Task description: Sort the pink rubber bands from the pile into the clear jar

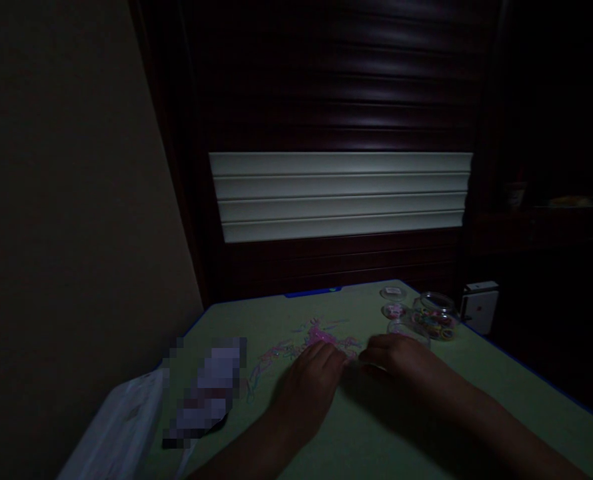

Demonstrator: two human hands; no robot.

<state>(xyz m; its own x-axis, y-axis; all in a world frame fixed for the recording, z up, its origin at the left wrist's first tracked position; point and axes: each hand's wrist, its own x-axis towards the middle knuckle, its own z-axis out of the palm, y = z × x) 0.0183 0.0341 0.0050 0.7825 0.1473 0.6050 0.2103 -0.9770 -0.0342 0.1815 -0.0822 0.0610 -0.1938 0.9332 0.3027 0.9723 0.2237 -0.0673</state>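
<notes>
My left hand (312, 379) is closed near the middle of the green tabletop (396, 433), its fingers bent over the near edge of a pile of small pink pieces (319, 335). My right hand (399, 357) is just to the right, thumb and fingers drawn together and pointing at the left fingertips. Something small and pale may lie between the two hands, but the dim light hides what it is. Thin pastel loops (264, 363) trail from the pile to the left. A clear round dish (396, 327) with pink pieces sits behind my right hand.
A clear jar (434, 317) of colourful bands stands at the table's right edge, beside a round lid (393, 293) and a small dish (394, 311). On the left lie a blurred-out object (209, 393) with a cable and a white case (116, 427). A wall (76, 200) borders the left.
</notes>
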